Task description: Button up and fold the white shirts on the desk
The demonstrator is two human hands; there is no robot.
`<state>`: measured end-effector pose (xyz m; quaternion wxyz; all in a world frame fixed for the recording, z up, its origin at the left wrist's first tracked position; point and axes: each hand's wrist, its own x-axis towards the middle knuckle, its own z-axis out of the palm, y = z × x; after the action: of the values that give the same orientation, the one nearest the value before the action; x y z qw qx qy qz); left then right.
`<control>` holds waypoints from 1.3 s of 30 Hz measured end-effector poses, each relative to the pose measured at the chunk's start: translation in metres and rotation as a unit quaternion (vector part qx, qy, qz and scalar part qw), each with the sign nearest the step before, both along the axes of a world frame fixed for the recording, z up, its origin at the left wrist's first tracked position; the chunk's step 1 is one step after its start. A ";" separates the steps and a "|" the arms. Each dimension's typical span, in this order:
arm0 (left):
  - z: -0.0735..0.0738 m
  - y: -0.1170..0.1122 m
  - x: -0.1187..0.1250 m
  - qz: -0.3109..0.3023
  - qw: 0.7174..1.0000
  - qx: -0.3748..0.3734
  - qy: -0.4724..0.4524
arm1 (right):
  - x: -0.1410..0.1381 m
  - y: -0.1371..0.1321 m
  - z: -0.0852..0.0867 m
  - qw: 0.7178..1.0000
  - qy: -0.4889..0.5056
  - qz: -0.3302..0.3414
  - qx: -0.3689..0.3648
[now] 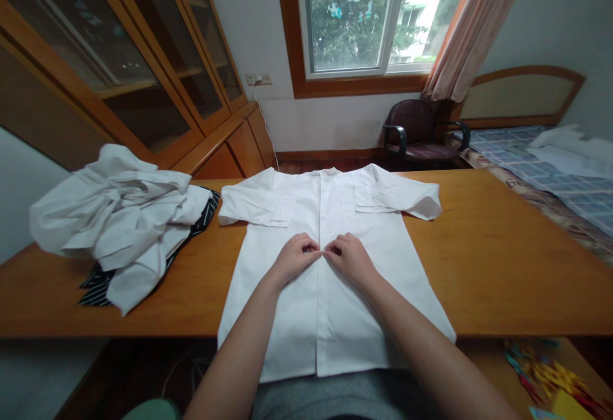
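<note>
A white short-sleeved shirt [330, 216] lies flat, front up, on the wooden table [502, 260], collar away from me and hem hanging over the near edge. My left hand [293, 258] and my right hand [349, 257] meet at the button placket in the middle of the shirt. Both have the fingers curled and pinched on the placket fabric, fingertips nearly touching each other. What lies between the fingertips is too small to make out.
A heap of crumpled white garments [115, 209] lies over a dark striped cloth [96, 279] at the table's left. A glass-fronted wooden cabinet [143, 69] lines the left wall. A dark armchair [421, 129] stands under the window, and a bed [565, 177] is at the right.
</note>
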<state>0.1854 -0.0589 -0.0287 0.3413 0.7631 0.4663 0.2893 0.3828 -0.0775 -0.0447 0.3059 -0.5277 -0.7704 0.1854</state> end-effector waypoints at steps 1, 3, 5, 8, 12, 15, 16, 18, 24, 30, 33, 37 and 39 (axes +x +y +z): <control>0.000 0.000 0.000 0.002 1.000 0.003 -0.001 | 0.000 0.000 0.000 1.000 0.002 -0.001 0.000; -0.001 0.000 0.000 0.005 1.000 0.006 -0.004 | 0.000 -0.001 0.002 1.000 0.006 0.001 -0.003; -0.002 0.001 -0.001 0.007 1.000 0.005 -0.007 | 0.000 -0.002 0.003 1.000 0.013 0.003 -0.006; -0.001 0.000 0.000 0.011 1.000 0.002 -0.013 | 0.000 -0.002 0.005 1.000 0.022 0.007 -0.008; -0.001 0.000 0.001 0.014 1.000 0.005 -0.021 | 0.000 -0.003 0.007 1.000 0.027 0.013 -0.008; -0.001 0.000 0.001 0.016 1.000 0.009 -0.023 | 0.001 -0.003 0.007 0.999 0.030 0.018 -0.004; -0.001 0.000 0.001 0.017 1.000 0.009 -0.024 | 0.001 -0.003 0.008 0.999 0.030 0.020 -0.003; -0.001 0.000 0.001 0.019 0.999 0.007 -0.026 | 0.001 -0.003 0.008 0.999 0.030 0.023 -0.002; 0.000 -0.001 0.001 0.025 0.999 -0.003 -0.030 | 0.001 -0.004 0.009 0.999 0.032 0.026 -0.001; 0.000 -0.001 0.002 0.026 0.999 -0.007 -0.036 | 0.003 -0.004 0.008 0.999 0.036 0.037 0.008; 0.000 -0.001 0.002 0.026 0.999 -0.007 -0.036 | 0.002 -0.004 0.007 0.998 0.040 0.047 0.013; 0.001 -0.001 0.001 0.012 1.000 -0.009 -0.027 | 0.001 -0.004 0.005 0.997 0.033 0.068 0.017; 0.001 -0.001 0.001 0.011 0.999 -0.012 -0.028 | 0.001 -0.004 0.005 0.997 0.046 0.055 0.019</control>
<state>0.1861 -0.0595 -0.0276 0.3604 0.7452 0.4686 0.3085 0.3838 -0.0817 -0.0395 0.3402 -0.4699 -0.7866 0.2116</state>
